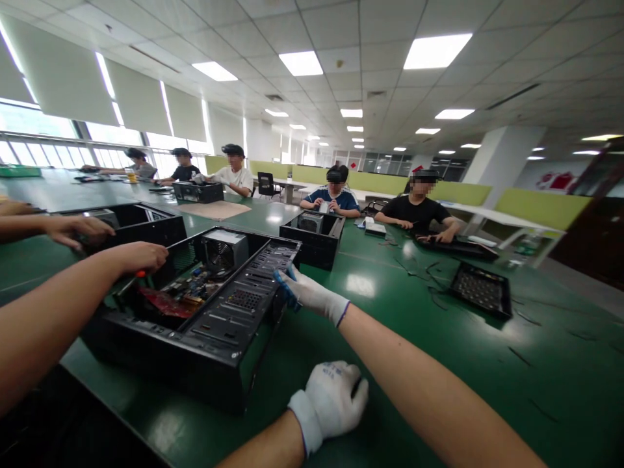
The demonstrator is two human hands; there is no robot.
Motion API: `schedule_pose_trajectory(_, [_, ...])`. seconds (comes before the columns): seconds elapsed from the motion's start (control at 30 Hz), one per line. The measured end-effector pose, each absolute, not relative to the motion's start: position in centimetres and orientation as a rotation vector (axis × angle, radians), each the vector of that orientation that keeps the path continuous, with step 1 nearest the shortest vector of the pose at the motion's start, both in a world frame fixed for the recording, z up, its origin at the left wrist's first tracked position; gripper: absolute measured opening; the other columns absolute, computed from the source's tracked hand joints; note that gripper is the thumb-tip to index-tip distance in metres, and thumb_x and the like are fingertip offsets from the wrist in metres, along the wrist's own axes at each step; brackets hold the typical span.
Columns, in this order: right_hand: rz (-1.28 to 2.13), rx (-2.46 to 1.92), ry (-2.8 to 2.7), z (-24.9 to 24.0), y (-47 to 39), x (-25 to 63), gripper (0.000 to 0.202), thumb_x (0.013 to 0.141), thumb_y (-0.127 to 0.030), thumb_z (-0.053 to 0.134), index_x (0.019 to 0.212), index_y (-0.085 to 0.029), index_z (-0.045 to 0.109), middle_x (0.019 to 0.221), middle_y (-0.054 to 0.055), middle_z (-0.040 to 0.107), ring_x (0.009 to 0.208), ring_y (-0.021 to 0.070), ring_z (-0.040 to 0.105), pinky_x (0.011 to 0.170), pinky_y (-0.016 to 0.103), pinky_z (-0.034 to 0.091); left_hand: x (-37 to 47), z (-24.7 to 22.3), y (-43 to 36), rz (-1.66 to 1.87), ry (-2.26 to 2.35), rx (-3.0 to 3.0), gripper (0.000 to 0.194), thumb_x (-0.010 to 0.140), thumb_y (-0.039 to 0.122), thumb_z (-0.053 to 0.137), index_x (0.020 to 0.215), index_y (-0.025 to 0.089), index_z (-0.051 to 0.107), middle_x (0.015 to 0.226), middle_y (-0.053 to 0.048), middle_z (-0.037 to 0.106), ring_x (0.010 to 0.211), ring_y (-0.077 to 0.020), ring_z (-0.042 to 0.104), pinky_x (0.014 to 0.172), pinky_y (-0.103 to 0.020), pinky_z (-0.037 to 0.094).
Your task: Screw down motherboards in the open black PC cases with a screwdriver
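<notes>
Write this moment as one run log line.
right hand: gloved, at computer case edge | left hand: gloved, on green table | co-worker's bare hand: same case

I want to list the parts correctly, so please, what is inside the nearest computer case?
The nearest computer case holds a power supply, a motherboard and a red circuit board. Whatever lies under its slotted metal panel is covered and cannot be seen.

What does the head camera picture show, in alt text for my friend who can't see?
An open black computer box lies on a green table, with a gloved hand at its right side, a second gloved hand curled nearby, and a bare hand at its left. Behind are people and more boxes.
</notes>
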State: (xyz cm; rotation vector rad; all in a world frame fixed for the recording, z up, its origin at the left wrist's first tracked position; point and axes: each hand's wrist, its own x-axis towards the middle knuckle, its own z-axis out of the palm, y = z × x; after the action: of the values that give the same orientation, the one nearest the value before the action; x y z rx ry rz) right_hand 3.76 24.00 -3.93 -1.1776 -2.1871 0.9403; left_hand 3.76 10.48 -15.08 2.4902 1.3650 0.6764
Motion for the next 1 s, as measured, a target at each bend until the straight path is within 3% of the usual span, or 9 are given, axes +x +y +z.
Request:
schedule_pose_trajectory(0.07, [0.880, -1.174, -2.304, -3.9, 26.0, 3.7, 0.072, 0.097, -0.075, 0.028, 0.134, -0.023, 0.062, 0.103, 0.004, 0.076, 0.084, 0.0206, 0.069, 0.078, 0.034, 0.055, 3.3, -15.8, 10.6, 0.717, 1.449, 2.505, 0.027, 0.097, 0.039, 0.047, 0.087, 0.021, 0.065, 0.084, -0.006, 0.071, 0.076, -0.0228, 0.069, 0.070, -0.035, 0.053])
schedule_pose_trajectory(0.13, [0.748, -1.220, -2.399, -3.7, 28.6, 3.8, 0.067, 0.097, -0.072, 0.034, 0.127, -0.021, 0.067, 0.103, 0.007, 0.076, 0.088, 0.0219, 0.069, 0.081, 0.033, 0.054, 2.8, -16.4, 10.8, 0.774, 1.506, 2.523, 0.024, 0.097, 0.038, 0.048, 0.085, 0.022, 0.063, 0.082, -0.005, 0.068, 0.074, -0.0229, 0.067, 0.068, -0.036, 0.051])
schedule_pose_trajectory(0.2, [0.549, -1.318, -2.430, -3.5, 31.9, 4.5, 0.066, 0.094, -0.066, 0.049, 0.134, -0.015, 0.062, 0.120, 0.015, 0.071, 0.107, 0.0281, 0.066, 0.094, 0.037, 0.051, 2.5, -16.8, 11.0, 0.819, 1.521, 2.537, 0.022, 0.097, 0.036, 0.047, 0.086, 0.023, 0.061, 0.081, -0.004, 0.066, 0.073, -0.0233, 0.066, 0.068, -0.037, 0.050])
schedule_pose_trajectory(0.27, [0.318, -1.444, -2.421, -3.4, 35.4, 5.5, 0.073, 0.089, -0.057, 0.059, 0.144, -0.010, 0.053, 0.140, 0.023, 0.058, 0.128, 0.0364, 0.054, 0.108, 0.045, 0.041, 2.5, -17.1, 11.2, 0.828, 1.516, 2.542, 0.021, 0.097, 0.036, 0.047, 0.087, 0.023, 0.060, 0.081, -0.004, 0.066, 0.074, -0.0238, 0.065, 0.070, -0.038, 0.049])
schedule_pose_trajectory(0.4, [-0.012, -1.653, -2.383, -3.4, 42.1, 7.4, 0.078, 0.088, -0.050, 0.058, 0.152, -0.009, 0.041, 0.154, 0.025, 0.044, 0.142, 0.0409, 0.038, 0.115, 0.055, 0.029, 3.1, -17.5, 11.1, 0.767, 1.590, 2.506, 0.021, 0.096, 0.040, 0.048, 0.092, 0.024, 0.060, 0.088, -0.005, 0.066, 0.078, -0.0248, 0.066, 0.075, -0.040, 0.049])
schedule_pose_trajectory(0.57, [-0.174, -1.805, -2.403, -3.9, 47.4, 8.1, 0.082, 0.085, -0.055, 0.058, 0.151, -0.011, 0.041, 0.152, 0.022, 0.047, 0.140, 0.0365, 0.042, 0.114, 0.053, 0.028, 3.9, -17.7, 11.9, 0.473, 1.600, 2.468, 0.023, 0.092, 0.045, 0.052, 0.093, 0.024, 0.061, 0.091, -0.006, 0.067, 0.080, -0.0259, 0.067, 0.075, -0.041, 0.051])
schedule_pose_trajectory(0.73, [-0.303, -1.823, -2.416, -4.0, 48.5, 7.8, 0.063, 0.089, -0.052, 0.053, 0.135, -0.010, 0.057, 0.137, 0.023, 0.060, 0.128, 0.0376, 0.050, 0.103, 0.050, 0.038, 4.4, -18.2, 13.3, 0.135, 1.591, 2.373, 0.024, 0.089, 0.044, 0.054, 0.095, 0.023, 0.064, 0.094, -0.009, 0.068, 0.080, -0.0293, 0.068, 0.073, -0.045, 0.053])
schedule_pose_trajectory(1.0, [-0.492, -1.679, -2.435, -3.8, 40.8, 11.0, 0.055, 0.096, -0.056, 0.044, 0.119, -0.011, 0.065, 0.120, 0.022, 0.068, 0.116, 0.0357, 0.052, 0.092, 0.043, 0.038, 3.0, -18.1, 11.7, 0.771, 1.618, 2.514, 0.021, 0.094, 0.042, 0.051, 0.089, 0.023, 0.061, 0.084, -0.005, 0.067, 0.074, -0.0253, 0.066, 0.070, -0.040, 0.049])
